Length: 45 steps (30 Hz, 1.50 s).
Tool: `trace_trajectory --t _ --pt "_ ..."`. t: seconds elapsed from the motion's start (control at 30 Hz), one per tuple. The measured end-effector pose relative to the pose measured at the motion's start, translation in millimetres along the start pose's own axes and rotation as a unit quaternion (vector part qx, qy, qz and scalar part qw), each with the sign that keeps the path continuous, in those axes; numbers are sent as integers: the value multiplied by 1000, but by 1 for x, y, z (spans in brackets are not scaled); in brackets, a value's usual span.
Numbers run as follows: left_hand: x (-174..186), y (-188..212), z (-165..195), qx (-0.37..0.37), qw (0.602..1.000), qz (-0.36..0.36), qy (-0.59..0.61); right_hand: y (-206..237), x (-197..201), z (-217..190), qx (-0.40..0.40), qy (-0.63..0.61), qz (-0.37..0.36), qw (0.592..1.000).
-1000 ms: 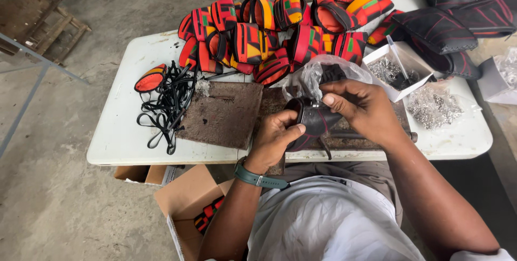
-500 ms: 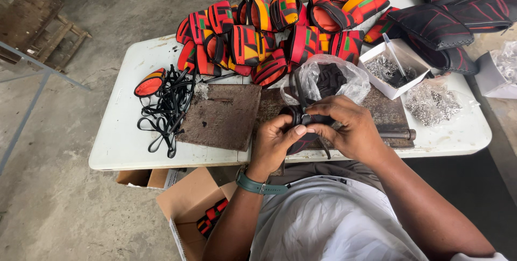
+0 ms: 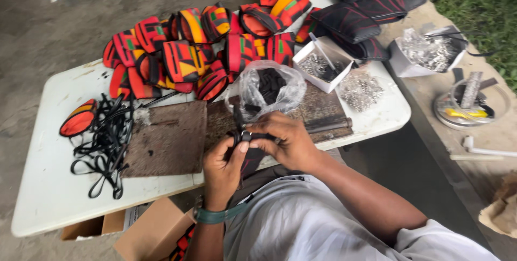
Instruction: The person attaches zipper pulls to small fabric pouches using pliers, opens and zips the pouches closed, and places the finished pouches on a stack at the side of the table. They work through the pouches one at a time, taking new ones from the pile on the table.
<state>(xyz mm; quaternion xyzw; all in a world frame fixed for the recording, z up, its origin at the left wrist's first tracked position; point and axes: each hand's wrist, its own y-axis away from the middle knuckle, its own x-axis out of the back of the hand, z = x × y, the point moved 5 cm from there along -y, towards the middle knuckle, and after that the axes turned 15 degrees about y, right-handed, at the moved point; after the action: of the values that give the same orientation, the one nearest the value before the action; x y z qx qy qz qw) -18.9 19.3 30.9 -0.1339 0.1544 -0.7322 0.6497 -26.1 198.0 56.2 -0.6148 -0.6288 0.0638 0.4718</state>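
Both hands meet at the near edge of the white plastic tabletop (image 3: 48,196). The left hand (image 3: 223,166) and the right hand (image 3: 288,142) together keep a clenched grip on a black strap with a small metal buckle (image 3: 246,137), held just above a dark, worn leather work pad (image 3: 164,140). Just behind the hands stands a clear plastic bag of black pieces (image 3: 269,86). Further back lies a pile of red, orange and black fabric pouches (image 3: 199,51).

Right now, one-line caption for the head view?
Both hands, left hand and right hand, grip a black strap piece over a white table piled with colourful pouches.
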Motion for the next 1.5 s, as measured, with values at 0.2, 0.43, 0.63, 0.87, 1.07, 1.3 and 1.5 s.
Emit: trace_trajectory --t 0.2,0.43,0.63,0.87,1.07,1.3,1.5 --pt "6 2 1 -22 999 -31 20 2 13 -11 42 -25 0 999" --pt "23 -15 -42 18 996 74 46 -26 102 79 -95 151 78 981" --pt "17 -16 -47 -10 995 85 54 -27 131 187 -134 392 -94 905" --pt "-1 -21 -15 -44 997 55 -31 -51 57 253 -166 535 -323 762" --pt "6 -6 6 -77 997 -16 -6 -46 46 251 -222 506 -353 755" --pt "2 -11 -20 17 993 67 101 -55 70 243 -209 452 -223 838" --pt "11 -23 -37 39 994 95 37 -41 93 110 -128 124 44 983"
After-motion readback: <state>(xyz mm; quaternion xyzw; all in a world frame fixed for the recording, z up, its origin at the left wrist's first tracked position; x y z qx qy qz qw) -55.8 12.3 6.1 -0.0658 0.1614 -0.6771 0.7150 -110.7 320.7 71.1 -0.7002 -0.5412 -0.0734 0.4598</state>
